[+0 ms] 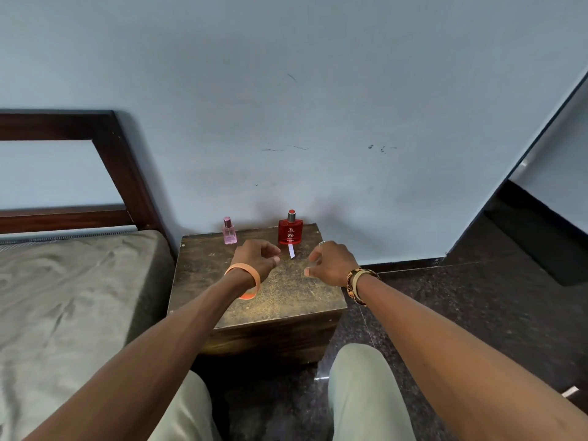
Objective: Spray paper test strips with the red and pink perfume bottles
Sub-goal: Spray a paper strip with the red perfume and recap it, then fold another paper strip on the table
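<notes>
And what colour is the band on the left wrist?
Orange; the wristband shows clearly in the head view.

The room is lit softly and evenly, rather dim, with no hard glare. Just beyond the fingers [276,249], two faint grey shadows fall on the wall [318,122] behind the bottles. The floor [477,313] shows small bright reflections. The wide lens bends straight lines near the edges. Fine detail looks a little soft.

A worn wooden box [270,300] (scuffed top) stands beside a bed [63,297].
</notes>
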Demonstrator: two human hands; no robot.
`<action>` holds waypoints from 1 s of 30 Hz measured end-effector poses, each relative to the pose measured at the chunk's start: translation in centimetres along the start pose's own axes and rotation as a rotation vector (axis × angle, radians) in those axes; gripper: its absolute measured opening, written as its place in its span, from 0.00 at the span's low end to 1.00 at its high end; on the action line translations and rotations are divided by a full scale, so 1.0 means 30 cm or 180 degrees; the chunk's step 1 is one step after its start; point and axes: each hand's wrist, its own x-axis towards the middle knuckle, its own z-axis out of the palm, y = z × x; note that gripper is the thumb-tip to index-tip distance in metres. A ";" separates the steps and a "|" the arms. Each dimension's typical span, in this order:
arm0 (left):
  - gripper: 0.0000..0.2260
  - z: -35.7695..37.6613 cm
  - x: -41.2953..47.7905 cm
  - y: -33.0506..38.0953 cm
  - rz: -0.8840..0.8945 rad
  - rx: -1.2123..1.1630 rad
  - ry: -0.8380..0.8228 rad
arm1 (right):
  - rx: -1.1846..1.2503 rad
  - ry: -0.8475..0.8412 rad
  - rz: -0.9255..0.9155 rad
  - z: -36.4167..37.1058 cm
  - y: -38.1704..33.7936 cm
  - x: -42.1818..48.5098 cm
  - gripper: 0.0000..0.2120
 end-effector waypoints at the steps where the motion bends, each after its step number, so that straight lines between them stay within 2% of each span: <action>1: 0.08 -0.004 -0.002 -0.011 -0.0018 -0.0003 0.0010 | -0.0013 -0.0052 -0.0007 0.009 -0.003 0.001 0.12; 8: 0.07 -0.019 -0.010 -0.098 -0.0219 -0.0009 0.0062 | -0.0023 -0.0254 0.0003 0.089 -0.003 0.014 0.10; 14: 0.04 -0.009 -0.028 -0.178 -0.0455 -0.0096 0.0019 | -0.0257 -0.0504 -0.0069 0.170 -0.013 0.039 0.13; 26: 0.07 -0.104 0.038 -0.428 -0.1683 -0.0531 0.0846 | -0.0084 -0.0983 -0.0194 0.334 -0.085 0.131 0.14; 30: 0.07 -0.103 0.032 -0.481 -0.1851 -0.0604 0.0864 | -0.0024 -0.1087 -0.0235 0.399 -0.105 0.159 0.14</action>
